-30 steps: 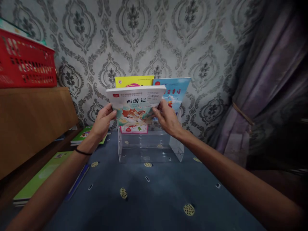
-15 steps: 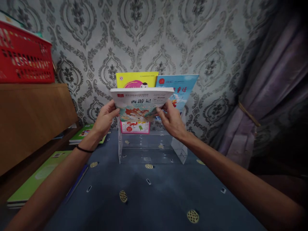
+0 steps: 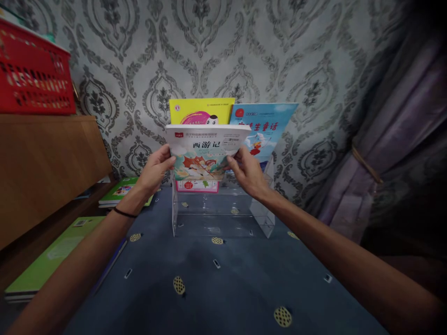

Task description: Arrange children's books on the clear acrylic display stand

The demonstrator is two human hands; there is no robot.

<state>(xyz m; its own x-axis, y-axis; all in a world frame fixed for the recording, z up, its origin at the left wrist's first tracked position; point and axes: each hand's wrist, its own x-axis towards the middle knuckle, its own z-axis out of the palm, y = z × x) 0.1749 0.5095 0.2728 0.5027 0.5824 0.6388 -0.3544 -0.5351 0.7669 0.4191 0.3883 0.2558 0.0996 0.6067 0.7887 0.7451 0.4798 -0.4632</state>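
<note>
A white-topped book (image 3: 200,153) with black Chinese characters and a painted scene is held up by its two sides. My left hand (image 3: 155,170) is closed on its left edge, thumb on the cover. On the right edge, my right hand (image 3: 247,172) grips it likewise. Behind stand a yellow book (image 3: 200,109) and a blue book (image 3: 268,130), both partly covered. They rest in a clear plastic rack (image 3: 213,223) with stepped tiers. The pink lower edge of a book (image 3: 199,186) shows below the held one.
Green books (image 3: 59,251) lie at the left, with more green books (image 3: 120,188) behind them. A red basket (image 3: 37,74) sits on a wooden cabinet (image 3: 49,172). Patterned wallpaper backs the blue cloth (image 3: 244,279); a tied curtain (image 3: 370,153) hangs at right.
The held book has tipped more upright and sunk slightly toward the rack, hiding more of the pink-edged book. Both hands keep their grip. The view has shifted a little.
</note>
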